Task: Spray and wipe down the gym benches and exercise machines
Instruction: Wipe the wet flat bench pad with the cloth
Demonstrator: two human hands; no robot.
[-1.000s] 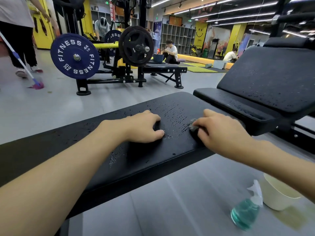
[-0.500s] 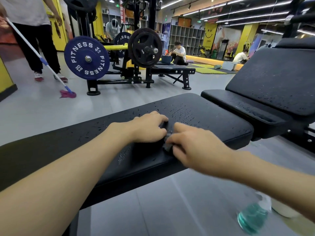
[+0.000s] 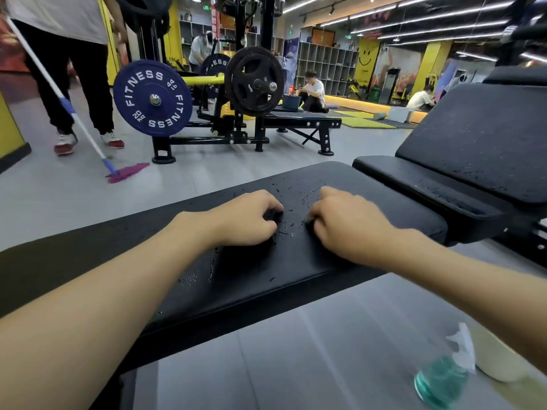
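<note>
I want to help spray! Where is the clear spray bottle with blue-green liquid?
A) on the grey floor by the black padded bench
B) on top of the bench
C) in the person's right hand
A: the clear spray bottle with blue-green liquid stands on the grey floor, beside the black padded bench.

light: bright, even, from long white ceiling strip lights (image 3: 429,17) | shadow: soft, faint on the black padded desk (image 3: 408,214) | glare: wet droplets glint on its top | blur: teal translucent spray bottle (image 3: 441,380) smeared, lower right | edges: wide-angle stretch, straight lines bow outward
</note>
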